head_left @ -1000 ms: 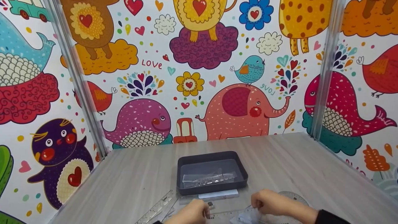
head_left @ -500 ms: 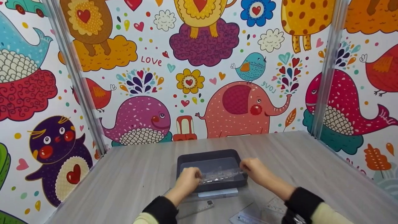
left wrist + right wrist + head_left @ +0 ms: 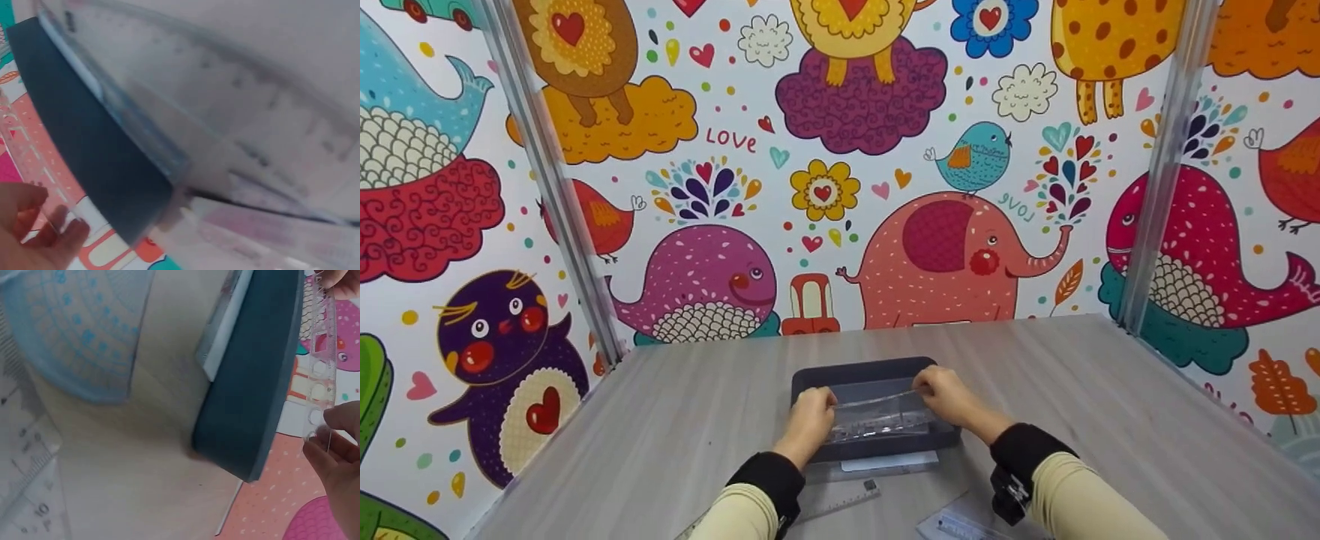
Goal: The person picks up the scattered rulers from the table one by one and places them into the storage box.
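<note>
The clear ruler (image 3: 322,379) spans the space above the dark tray (image 3: 885,451), the left hand (image 3: 810,420) pinching 1 end and the right hand (image 3: 954,397) the other. Beneath the hands, clear plastic pieces (image 3: 877,429) lie inside the tray. Sound handling here would call for a light, even pinch, the 2 ends level and moved together, and fingertips clear of the tray's walls. On the near side of the hands, another ruler (image 3: 840,500) and a protractor (image 3: 84,332) lie on the bench (image 3: 697,420), best left undisturbed.
</note>
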The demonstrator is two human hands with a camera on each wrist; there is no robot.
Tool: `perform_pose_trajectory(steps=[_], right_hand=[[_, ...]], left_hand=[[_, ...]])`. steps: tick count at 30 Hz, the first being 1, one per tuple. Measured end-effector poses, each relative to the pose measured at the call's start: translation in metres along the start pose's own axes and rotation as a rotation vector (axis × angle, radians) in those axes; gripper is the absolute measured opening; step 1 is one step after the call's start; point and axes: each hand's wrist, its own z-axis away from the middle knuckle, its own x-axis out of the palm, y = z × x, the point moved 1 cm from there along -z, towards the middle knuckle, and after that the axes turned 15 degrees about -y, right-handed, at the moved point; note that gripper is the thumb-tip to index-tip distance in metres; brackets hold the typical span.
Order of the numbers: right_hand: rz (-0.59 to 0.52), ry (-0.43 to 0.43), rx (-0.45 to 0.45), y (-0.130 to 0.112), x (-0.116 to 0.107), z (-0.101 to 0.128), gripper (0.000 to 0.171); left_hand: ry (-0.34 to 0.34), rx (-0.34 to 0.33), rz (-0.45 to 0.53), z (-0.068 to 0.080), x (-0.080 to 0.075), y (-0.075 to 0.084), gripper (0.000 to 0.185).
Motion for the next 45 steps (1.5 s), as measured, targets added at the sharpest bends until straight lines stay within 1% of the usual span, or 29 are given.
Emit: perform_pose_trajectory(steps=[2,4,7,10,14,18,22,26,31,33,35,38,41,44,45], right_hand=[[-0.026,-0.045,0.043,0.002,0.003,-0.001,0.007],[-0.06,-0.094,0.109,0.003,0.005,-0.001,0.007],[-0.125,-0.173,0.182,0.002,0.008,-0.002,0.017],[-0.168,-0.257,0.214,0.001,0.012,-0.002,0.03],[-0.198,-0.374,0.231,0.001,0.017,0.0,0.045],[-0.183,-0.443,0.232,0.002,0.02,0.003,0.053],[-0.154,-0.464,0.228,0.003,0.022,0.006,0.054],[-0.152,-0.425,0.191,0.003,0.02,0.009,0.052],[-0.179,-0.322,0.089,-0.003,0.011,0.016,0.047],[-0.173,-0.293,0.045,-0.009,0.005,0.021,0.045],[-0.158,-0.287,0.007,-0.015,-0.002,0.029,0.042],[-0.13,-0.31,-0.048,-0.026,-0.013,0.044,0.039],[-0.097,-0.331,-0.134,-0.038,-0.017,0.059,0.033],[-0.071,-0.359,-0.22,-0.05,-0.015,0.073,0.031],[-0.064,-0.37,-0.244,-0.054,-0.013,0.078,0.032]], left_hand=[[-0.039,0.006,-0.008,-0.001,0.003,0.001,0.011],[-0.111,0.0,-0.012,-0.001,0.005,0.002,0.013],[-0.257,-0.035,-0.005,-0.001,0.008,0.005,0.02],[-0.37,-0.061,0.005,0.0,0.01,0.006,0.033],[-0.432,-0.07,0.01,0.003,0.014,0.004,0.044],[-0.469,-0.071,0.01,0.005,0.017,0.003,0.047],[-0.481,-0.061,0.006,0.008,0.017,0.002,0.047],[-0.455,-0.024,-0.007,0.01,0.015,0.003,0.044],[-0.373,0.03,-0.001,0.017,0.006,0.008,0.04],[-0.339,0.069,-0.012,0.024,0.001,0.013,0.038],[-0.318,0.106,-0.036,0.033,-0.004,0.02,0.037],[-0.324,0.143,-0.074,0.049,-0.01,0.031,0.038],[-0.372,0.155,-0.096,0.069,-0.012,0.039,0.036],[-0.451,0.181,-0.08,0.091,-0.01,0.043,0.033],[-0.491,0.185,-0.076,0.097,-0.009,0.044,0.033]])
